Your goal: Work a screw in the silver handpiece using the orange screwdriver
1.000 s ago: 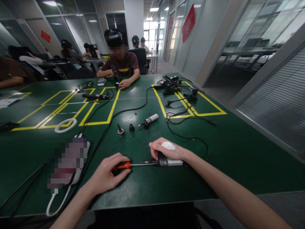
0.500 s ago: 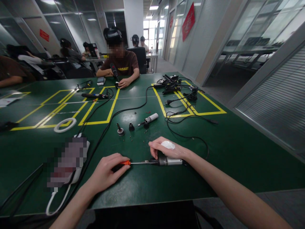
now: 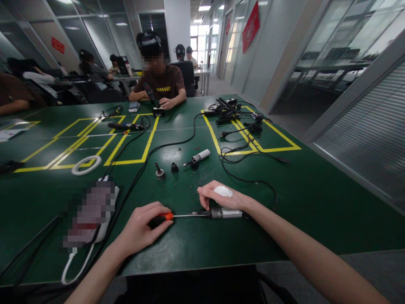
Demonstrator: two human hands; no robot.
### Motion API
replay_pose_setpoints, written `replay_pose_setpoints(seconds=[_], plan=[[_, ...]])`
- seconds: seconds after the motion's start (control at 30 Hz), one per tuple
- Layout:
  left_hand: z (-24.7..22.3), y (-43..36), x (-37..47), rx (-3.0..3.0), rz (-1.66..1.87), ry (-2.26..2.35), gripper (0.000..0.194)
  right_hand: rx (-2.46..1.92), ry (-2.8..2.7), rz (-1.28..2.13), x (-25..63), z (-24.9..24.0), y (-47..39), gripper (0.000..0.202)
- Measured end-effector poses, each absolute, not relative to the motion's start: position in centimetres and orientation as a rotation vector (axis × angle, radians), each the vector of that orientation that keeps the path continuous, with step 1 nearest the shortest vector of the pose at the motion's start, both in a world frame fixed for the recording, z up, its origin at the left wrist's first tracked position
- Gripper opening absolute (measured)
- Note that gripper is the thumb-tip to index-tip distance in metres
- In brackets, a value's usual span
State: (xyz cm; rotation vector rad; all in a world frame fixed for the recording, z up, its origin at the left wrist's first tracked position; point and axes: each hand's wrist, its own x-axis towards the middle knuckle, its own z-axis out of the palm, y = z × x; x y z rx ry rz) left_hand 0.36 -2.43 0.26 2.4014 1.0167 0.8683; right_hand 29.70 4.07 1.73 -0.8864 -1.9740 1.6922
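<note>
My left hand is wrapped round the orange and black handle of a screwdriver. Its shaft points right, and the tip meets the dark front end of a silver and black cylindrical tool lying on the green table. My right hand, with a white patch on its back, rests against the upper side of that tool, its fingers curled; what they pinch is hidden. Beyond the hands lie a second silver cylinder, a black collar, a metal nozzle piece and several tiny screws.
A black cable crosses the green table. Left are a white tape ring and a blurred-out device on a white power strip. Tangled black cables lie at the back right. A person sits opposite.
The person opposite has shifted the hand beside a small dark object. My hands, the screwdriver and the silver tool look nearly the same as before.
</note>
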Motion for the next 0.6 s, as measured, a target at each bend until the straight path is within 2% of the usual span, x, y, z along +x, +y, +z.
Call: replay_pose_setpoints(seconds=[0.37,0.6], plan=[[-0.12,-2.42,0.10,2.465,0.850,1.032,0.014,-0.897,-1.960,1.700,29.67,1.59,4.04,0.079],[0.28,-2.66,0.45,2.433,0.869,1.019,0.013,-0.894,-1.967,1.697,29.66,1.72,4.04,0.079]])
